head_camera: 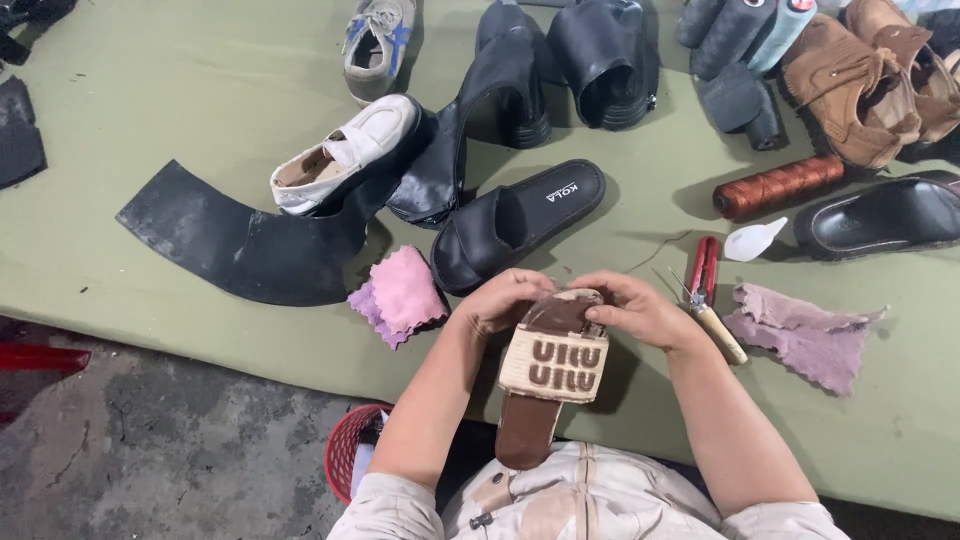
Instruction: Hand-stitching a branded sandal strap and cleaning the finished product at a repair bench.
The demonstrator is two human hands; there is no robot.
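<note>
Both my hands are clamped on the toe of this brown slide sandal (553,378) — left hand (503,299) and right hand (636,307) curled tight, awl (712,312) lying just beside.

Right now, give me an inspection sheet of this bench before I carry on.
Surface: green cloth-covered table, worn, lightly soiled.
Job's things: brown slide sandal with woven strap, held over the table's near edge, heel toward the person.
Clutter: black slide sandal, white shoe, black rubber sheet, pink cloths, awl, red-handled cutters, brown thread spool, small white bottle, tan boots.
Grippers: left hand and right hand both grip the sandal's toe end.
Cables: nothing seen.
Surroundings: concrete floor, red basket.
</note>
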